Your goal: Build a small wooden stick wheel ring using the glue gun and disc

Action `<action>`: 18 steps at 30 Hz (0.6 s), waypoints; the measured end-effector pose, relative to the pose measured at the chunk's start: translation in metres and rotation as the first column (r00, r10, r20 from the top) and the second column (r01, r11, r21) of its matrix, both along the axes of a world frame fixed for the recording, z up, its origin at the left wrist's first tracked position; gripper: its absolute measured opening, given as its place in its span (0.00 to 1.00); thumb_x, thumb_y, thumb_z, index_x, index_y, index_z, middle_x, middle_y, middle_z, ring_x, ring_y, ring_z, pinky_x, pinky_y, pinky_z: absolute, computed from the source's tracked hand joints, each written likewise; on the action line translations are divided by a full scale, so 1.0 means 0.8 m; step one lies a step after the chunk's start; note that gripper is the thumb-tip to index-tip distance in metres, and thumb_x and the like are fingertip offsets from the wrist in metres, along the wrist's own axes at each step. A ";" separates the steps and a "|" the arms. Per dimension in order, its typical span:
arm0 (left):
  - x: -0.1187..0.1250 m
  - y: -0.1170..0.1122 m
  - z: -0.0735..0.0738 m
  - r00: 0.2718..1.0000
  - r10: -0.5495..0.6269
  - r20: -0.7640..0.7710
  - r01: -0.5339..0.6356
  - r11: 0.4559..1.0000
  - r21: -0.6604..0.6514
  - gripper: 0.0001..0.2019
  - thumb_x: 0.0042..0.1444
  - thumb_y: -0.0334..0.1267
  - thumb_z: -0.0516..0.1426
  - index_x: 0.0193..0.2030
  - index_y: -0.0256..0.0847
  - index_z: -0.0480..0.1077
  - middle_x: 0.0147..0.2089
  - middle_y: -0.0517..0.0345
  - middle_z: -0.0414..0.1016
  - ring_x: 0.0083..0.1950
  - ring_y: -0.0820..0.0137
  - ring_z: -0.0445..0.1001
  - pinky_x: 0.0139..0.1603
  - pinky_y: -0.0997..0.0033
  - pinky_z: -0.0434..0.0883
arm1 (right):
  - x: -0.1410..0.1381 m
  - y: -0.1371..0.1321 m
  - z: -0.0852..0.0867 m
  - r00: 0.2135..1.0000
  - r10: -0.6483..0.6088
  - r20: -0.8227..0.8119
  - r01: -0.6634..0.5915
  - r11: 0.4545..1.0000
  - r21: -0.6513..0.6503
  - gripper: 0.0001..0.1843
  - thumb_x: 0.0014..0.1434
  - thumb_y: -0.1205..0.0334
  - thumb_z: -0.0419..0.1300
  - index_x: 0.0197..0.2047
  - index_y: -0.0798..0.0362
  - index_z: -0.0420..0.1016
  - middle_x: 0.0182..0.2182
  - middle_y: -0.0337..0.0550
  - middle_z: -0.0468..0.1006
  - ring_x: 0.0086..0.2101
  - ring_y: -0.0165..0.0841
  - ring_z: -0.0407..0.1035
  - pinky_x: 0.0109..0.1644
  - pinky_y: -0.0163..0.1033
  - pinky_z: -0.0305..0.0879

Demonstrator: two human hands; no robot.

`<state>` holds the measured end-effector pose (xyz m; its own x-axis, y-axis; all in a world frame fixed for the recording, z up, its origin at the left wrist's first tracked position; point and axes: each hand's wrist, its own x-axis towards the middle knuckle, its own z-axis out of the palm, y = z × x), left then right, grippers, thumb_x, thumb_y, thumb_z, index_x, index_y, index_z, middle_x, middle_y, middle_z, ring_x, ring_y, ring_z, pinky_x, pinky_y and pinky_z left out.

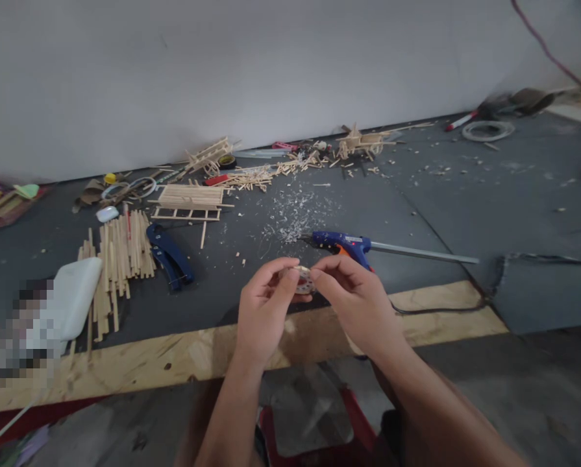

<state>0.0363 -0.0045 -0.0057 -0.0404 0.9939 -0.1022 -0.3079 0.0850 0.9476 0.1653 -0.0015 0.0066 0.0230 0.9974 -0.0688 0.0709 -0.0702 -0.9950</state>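
Note:
Close together near the table's front edge, my left hand [265,308] and my right hand [356,305] both pinch a small round pale piece [306,280] with dark holes or gaps in it. Fingers cover part of this piece, so its exact kind does not show. Just beyond my right hand lies a blue glue gun [341,241] with a long clear glue stick [424,251] out of its back. Its nozzle points left, towards white shreds [295,217] scattered on the dark tabletop. A blue hand tool with two handles [168,256] rests to the left.
Bundled thin wooden sticks [124,253] lie left, beside a white object [78,295]. Behind stand a slatted wooden model [187,201], a small wooden cart model [363,144] and short stick offcuts [251,178]. A clear coil [487,131] sits back right. A black cord [436,311] crosses the plywood edge [212,347].

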 end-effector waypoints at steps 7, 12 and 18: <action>-0.003 0.000 -0.001 1.000 -0.026 -0.010 0.026 1.000 0.015 0.07 0.54 0.41 0.61 0.38 0.43 0.75 0.34 0.60 0.77 0.34 0.71 0.77 0.33 0.72 0.77 | -0.001 -0.002 0.001 0.999 -0.008 0.042 0.008 1.000 0.015 0.04 0.56 0.61 0.59 0.30 0.50 0.72 0.27 0.37 0.73 0.30 0.31 0.66 0.35 0.37 0.61; -0.004 -0.001 0.000 0.999 -0.034 -0.028 0.034 0.999 -0.001 0.08 0.54 0.42 0.61 0.39 0.43 0.75 0.34 0.59 0.78 0.34 0.70 0.77 0.34 0.71 0.77 | -0.003 -0.002 0.003 0.996 -0.017 0.088 0.015 1.000 0.026 0.05 0.56 0.61 0.59 0.29 0.50 0.72 0.26 0.37 0.73 0.29 0.31 0.66 0.33 0.36 0.61; -0.005 0.000 0.001 0.999 -0.028 -0.028 0.028 1.000 -0.001 0.07 0.54 0.41 0.61 0.38 0.43 0.76 0.34 0.60 0.77 0.35 0.71 0.76 0.34 0.73 0.77 | -0.003 -0.002 0.004 0.992 -0.019 0.122 0.014 0.999 0.048 0.05 0.56 0.62 0.58 0.29 0.51 0.72 0.26 0.37 0.73 0.29 0.30 0.66 0.33 0.35 0.61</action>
